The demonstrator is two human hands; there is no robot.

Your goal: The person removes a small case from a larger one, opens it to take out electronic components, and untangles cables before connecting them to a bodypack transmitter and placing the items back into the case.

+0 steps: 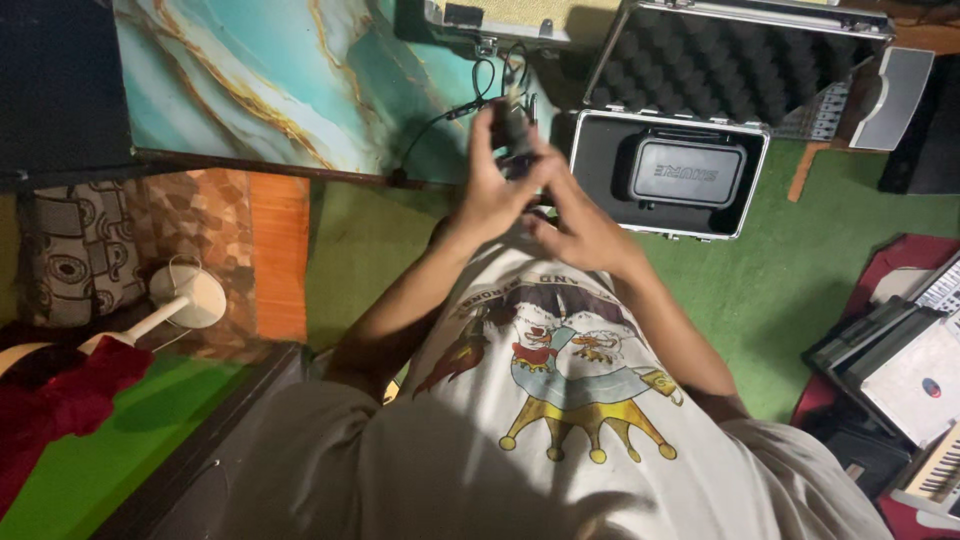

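Green carpet (780, 290) spreads under the seated person, whose printed white shirt (560, 400) fills the near view. Above it, the right hand (580, 232) and left hand (492, 185) both close around a small black device (515, 128) (its cable (440, 118) trails left). Just beyond lies an open foam-lined case (680, 120).

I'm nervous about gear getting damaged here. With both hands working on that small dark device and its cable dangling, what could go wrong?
1. The black cable trails from the small dark device across the marbled turquoise board; a tug could snag it or jerk the device loose.
2. The left hand and right hand hold the device in mid-air, not over the open foam-lined case, so a slip would likely drop it on the green floor.
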